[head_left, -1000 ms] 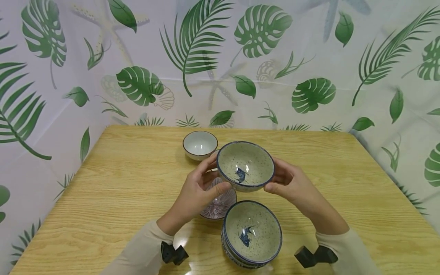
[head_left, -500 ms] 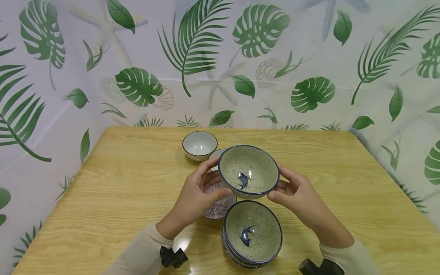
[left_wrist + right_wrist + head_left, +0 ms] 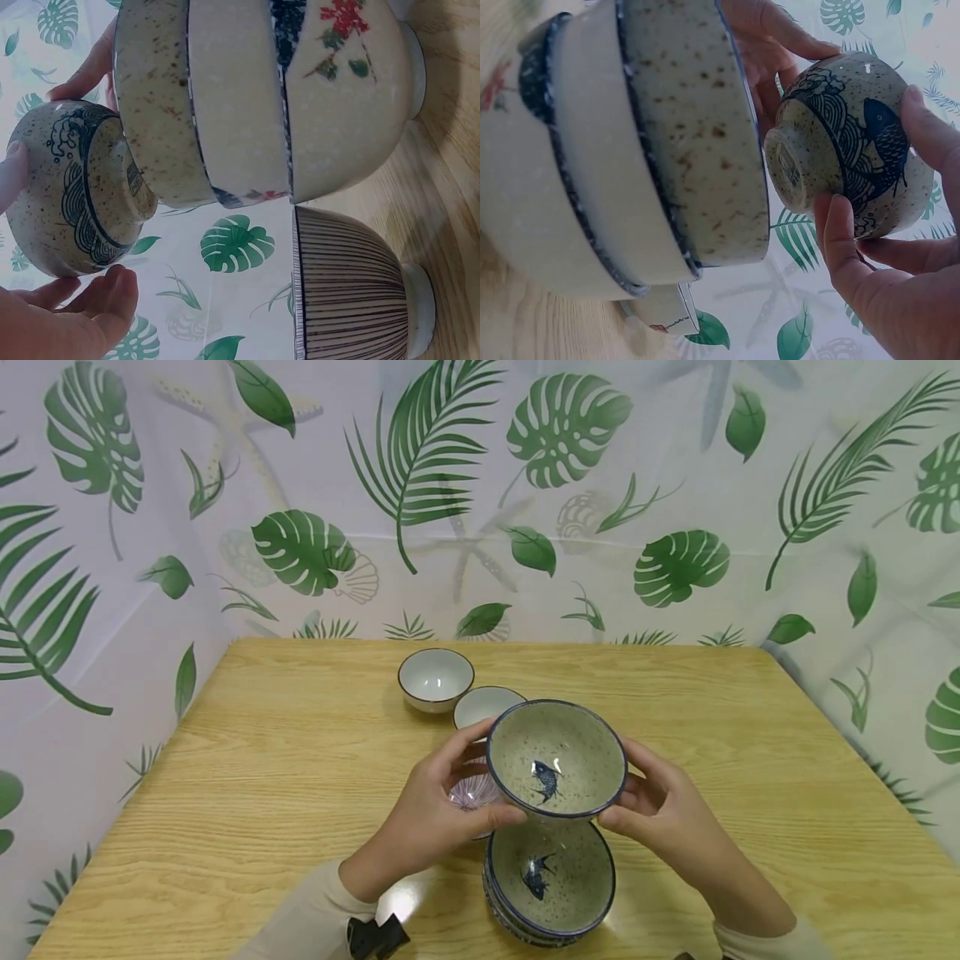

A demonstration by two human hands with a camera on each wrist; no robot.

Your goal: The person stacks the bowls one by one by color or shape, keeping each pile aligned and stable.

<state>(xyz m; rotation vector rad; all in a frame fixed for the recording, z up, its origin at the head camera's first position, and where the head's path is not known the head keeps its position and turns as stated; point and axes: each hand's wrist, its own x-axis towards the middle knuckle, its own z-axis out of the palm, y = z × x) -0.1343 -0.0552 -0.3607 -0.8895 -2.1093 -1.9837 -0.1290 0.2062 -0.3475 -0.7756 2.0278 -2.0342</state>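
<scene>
L grip (image 3: 431, 810) & R grip (image 3: 667, 802), both clamped on speckled bowl (image 3: 573, 752), now nearer lower-ctr stack (image 3: 573, 889), prob. not nested yet.

The held bowl (image 3: 557, 752) is looking like glazed ceramic, its smooth, glossy inside catching small highlights. The near stack (image 3: 572, 881) is showing the same speckled, glossy glaze on top, with smooth cream glaze below. The striped bowl (image 3: 349, 289) and the far bowl (image 3: 436, 677) are also shining like smooth glazed ceramic. The table (image 3: 300, 777) is showing wood grain under a satin sheen. The backdrop (image 3: 480, 485) is looking matt and lightly creased, like thin cloth; the left sleeve (image 3: 307, 906) is looking like soft, matt cloth.
</scene>
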